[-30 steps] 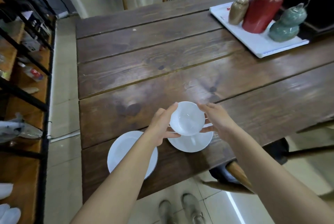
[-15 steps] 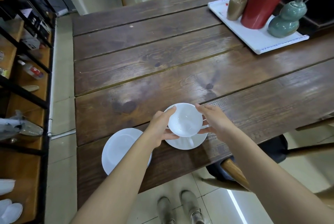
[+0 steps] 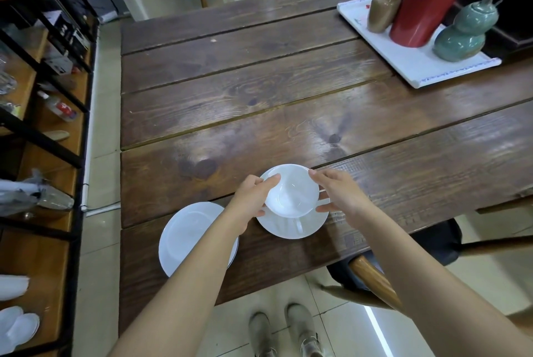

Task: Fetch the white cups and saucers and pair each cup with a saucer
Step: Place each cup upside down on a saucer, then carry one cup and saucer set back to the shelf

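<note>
- left hand (image 3: 250, 201) and right hand (image 3: 340, 195) are gripping the white cup (image 3: 292, 190) between them, fingers closed on opposite sides of the rim
- cup is sitting directly over its saucer (image 3: 291, 225) near the table's (image 3: 259, 91) near edge; can't tell if the base is seated or hanging just above
- handle (image 3: 298, 225) is pointing toward the near edge, between both wrists
- second saucer (image 3: 184, 237) is lying empty just left of the pair, partly under the left forearm, so left hand is nearer
- judging: first pairing is almost done, the empty saucer is needing a cup next, none visible on the table
</note>
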Demonstrator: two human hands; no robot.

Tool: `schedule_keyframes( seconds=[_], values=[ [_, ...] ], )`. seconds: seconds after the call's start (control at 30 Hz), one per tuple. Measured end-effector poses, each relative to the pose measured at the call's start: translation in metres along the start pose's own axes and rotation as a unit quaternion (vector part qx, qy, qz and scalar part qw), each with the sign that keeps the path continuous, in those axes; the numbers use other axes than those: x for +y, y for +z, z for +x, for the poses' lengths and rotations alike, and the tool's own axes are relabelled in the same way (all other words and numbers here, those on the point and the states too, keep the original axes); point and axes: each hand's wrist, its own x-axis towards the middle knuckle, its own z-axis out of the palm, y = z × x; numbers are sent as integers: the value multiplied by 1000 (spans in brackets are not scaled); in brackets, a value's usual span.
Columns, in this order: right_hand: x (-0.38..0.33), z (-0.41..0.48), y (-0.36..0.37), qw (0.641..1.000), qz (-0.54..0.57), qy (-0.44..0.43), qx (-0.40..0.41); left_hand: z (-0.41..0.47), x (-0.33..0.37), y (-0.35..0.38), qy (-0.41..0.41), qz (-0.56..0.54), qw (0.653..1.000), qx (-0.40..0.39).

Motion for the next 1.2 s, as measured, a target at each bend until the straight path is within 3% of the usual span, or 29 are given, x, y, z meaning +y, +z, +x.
schedule_keyframes(
  seconds=[0.1,0.2,0.33,0.63,0.97,1.2],
  values=[
    [6,5,-4,997,-27,-41,51,2,-1,1,45,61,995,58],
    [13,7,-8,993,-74,-50,78,5,-5,1,17,73,993,93],
    [19,8,-10,998,-68,13,6,6,-10,2,-50,-64,996,37],
    [16,6,-9,999,-28,30,-21,2,-12,-5,-68,-108,992,21],
    [5,0,-13,1000,1,-18,-9,-20,-12,-18,-69,-169,983,-30],
    [-36,-15,-3,996,16,-85,-37,-58,-6,-37,10,-258,966,-8]
  ],
)
